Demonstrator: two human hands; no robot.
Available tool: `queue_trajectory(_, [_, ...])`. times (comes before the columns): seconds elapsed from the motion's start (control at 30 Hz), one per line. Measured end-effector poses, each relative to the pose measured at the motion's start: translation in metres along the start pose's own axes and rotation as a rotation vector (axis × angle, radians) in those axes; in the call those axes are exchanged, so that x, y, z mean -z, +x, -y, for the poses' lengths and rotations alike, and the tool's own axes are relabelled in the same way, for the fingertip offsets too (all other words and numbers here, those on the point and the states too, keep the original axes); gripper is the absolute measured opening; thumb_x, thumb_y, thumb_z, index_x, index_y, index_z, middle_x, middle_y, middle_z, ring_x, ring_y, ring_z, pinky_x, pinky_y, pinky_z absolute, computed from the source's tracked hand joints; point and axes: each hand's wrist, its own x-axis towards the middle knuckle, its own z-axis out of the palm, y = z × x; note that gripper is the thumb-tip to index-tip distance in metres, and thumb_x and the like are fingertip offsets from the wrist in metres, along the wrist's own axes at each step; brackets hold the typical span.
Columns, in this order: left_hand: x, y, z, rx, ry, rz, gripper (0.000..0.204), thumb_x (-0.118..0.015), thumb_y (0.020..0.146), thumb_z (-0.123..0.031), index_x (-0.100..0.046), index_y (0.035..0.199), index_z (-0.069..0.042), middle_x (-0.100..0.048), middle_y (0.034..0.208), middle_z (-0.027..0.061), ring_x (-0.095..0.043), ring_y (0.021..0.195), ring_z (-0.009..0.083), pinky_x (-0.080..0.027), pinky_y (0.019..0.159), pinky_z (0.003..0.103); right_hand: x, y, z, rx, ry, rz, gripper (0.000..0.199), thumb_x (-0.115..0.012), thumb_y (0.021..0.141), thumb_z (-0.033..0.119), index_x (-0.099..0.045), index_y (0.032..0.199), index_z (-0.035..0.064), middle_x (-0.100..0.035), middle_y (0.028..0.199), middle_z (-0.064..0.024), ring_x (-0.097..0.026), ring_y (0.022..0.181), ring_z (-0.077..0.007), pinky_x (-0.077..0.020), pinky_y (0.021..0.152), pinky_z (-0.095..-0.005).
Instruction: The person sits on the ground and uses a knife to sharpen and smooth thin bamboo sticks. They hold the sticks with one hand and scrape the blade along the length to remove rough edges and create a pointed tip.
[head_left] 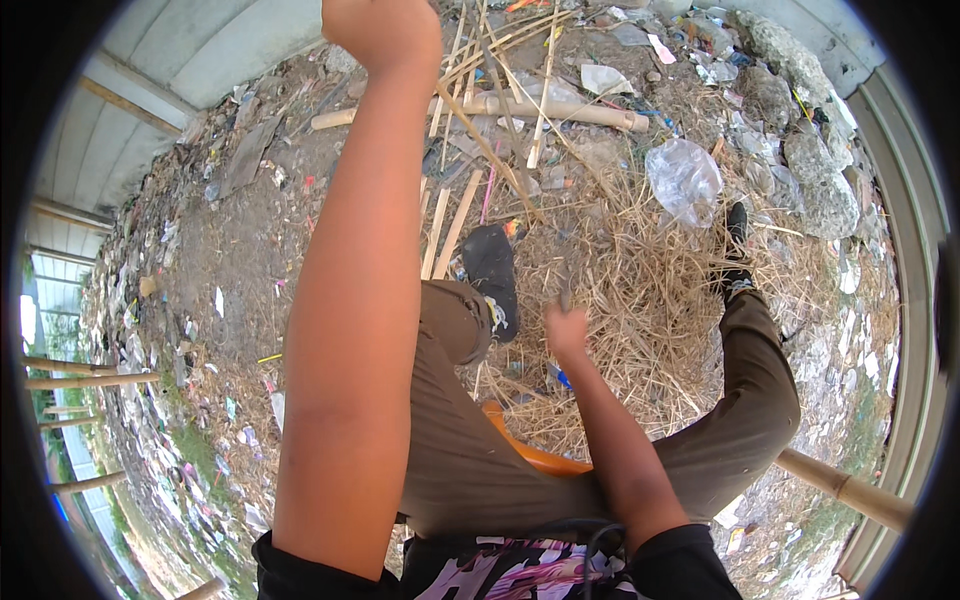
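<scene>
My left hand is raised at the top edge, bent at the wrist. The frame cuts off its fingers, so their grip is hidden. Lower and to the right, my right hand is closed around a narrow grey-brown tool, whose short visible end points away from me. Its exact kind is too blurred to tell. Beneath and beside that hand lies a heap of dry straw-like shavings. Ahead, several split bamboo strips lie on the ground, some crossing a thicker bamboo pole.
I sit on an orange seat, legs apart, dark shoes either side of the shavings. A clear plastic bag lies near the right foot. Concrete chunks are at the right; another bamboo pole is beside my right knee. Litter covers the ground.
</scene>
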Motion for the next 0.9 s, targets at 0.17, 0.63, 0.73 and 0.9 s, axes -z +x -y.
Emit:
queue_trajectory(0.17, [0.0, -0.012, 0.008, -0.058, 0.036, -0.013, 0.051, -0.043, 0.107, -0.042, -0.061, 0.093, 0.004, -0.06, 0.073, 0.0142, -0.055, 0.069, 0.0265, -0.045, 0.07, 0.043, 0.018, 0.02, -0.021, -0.177, -0.364, 0.216, 0.032, -0.068, 0.082, 0.023, -0.059, 0.063, -0.001, -0.061, 0.058, -0.0124, -0.056, 0.044, -0.0199, -0.0419, 0.04, -0.0368])
queue_trajectory(0.63, [0.065, 0.122, -0.073, -0.376, -0.205, -0.31, 0.048, -0.04, 0.107, -0.042, -0.057, 0.092, 0.001, -0.061, 0.078, 0.0114, -0.059, 0.073, 0.023, -0.049, 0.072, 0.036, 0.071, 0.044, 0.095, 0.02, -0.035, -0.163, 0.032, -0.068, 0.082, 0.022, -0.052, 0.063, 0.0015, -0.048, 0.054, -0.0067, -0.044, 0.053, -0.0148, -0.0402, 0.055, -0.0384])
queue_trajectory(0.73, [0.084, 0.141, -0.117, -0.704, -0.372, -0.523, 0.049, -0.039, 0.107, -0.043, -0.055, 0.09, 0.0, -0.061, 0.078, 0.0117, -0.06, 0.075, 0.0221, -0.049, 0.073, 0.034, 0.059, 0.032, 0.118, 0.001, -0.057, -0.117, 0.033, -0.067, 0.082, 0.023, -0.053, 0.064, -0.0007, -0.053, 0.056, -0.0084, -0.051, 0.054, -0.0154, -0.0435, 0.056, -0.0384])
queue_trajectory(0.9, [0.041, 0.016, 0.0, 0.005, 0.37, 0.28, 0.087, -0.054, 0.097, -0.059, -0.035, 0.149, 0.008, -0.048, 0.145, 0.0292, -0.051, 0.132, 0.0393, -0.033, 0.114, 0.05, 0.061, 0.021, 0.143, 0.023, -0.04, -0.005, 0.035, -0.068, 0.081, 0.023, -0.053, 0.061, -0.0013, -0.054, 0.054, -0.0079, -0.05, 0.05, -0.015, -0.0422, 0.051, -0.0384])
